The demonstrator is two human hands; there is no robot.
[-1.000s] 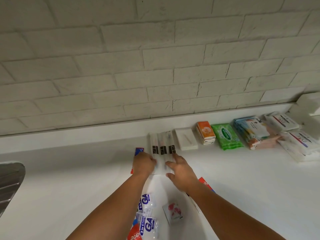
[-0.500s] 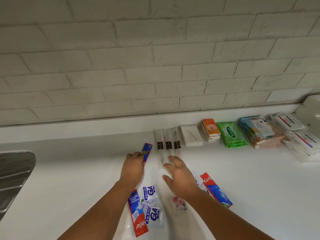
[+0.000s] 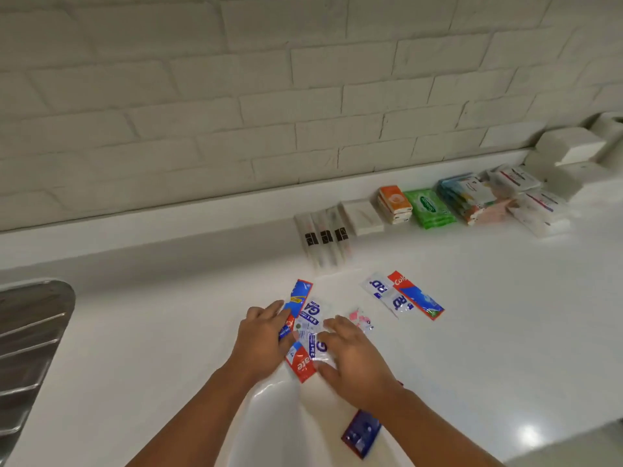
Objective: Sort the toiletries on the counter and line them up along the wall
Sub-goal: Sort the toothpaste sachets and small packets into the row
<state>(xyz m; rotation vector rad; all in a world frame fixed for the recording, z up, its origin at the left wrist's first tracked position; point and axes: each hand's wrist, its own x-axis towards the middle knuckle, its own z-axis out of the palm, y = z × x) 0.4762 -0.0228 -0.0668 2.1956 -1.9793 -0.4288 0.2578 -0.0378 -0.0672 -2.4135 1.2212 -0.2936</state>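
Nearest the camera, well in front of the toothbrushes, a dark blue packet lies on the counter, partly under the right forearm. Farther in, still in front of the toothbrushes, both hands lie on a loose pile. The left hand has its fingers nearly straight across a blue box. The right hand lies flat with its fingers spread, pressing on white sachets. A red toothpaste box shows between the hands.

A pink packet lies just beyond the right fingers. Closer to the toothbrushes and to their right are two more sachets, touching a second toothpaste box.

The three wrapped toothbrushes lie side by side against the wall ledge. To their right along the wall come a white box, orange packs and green wipes.
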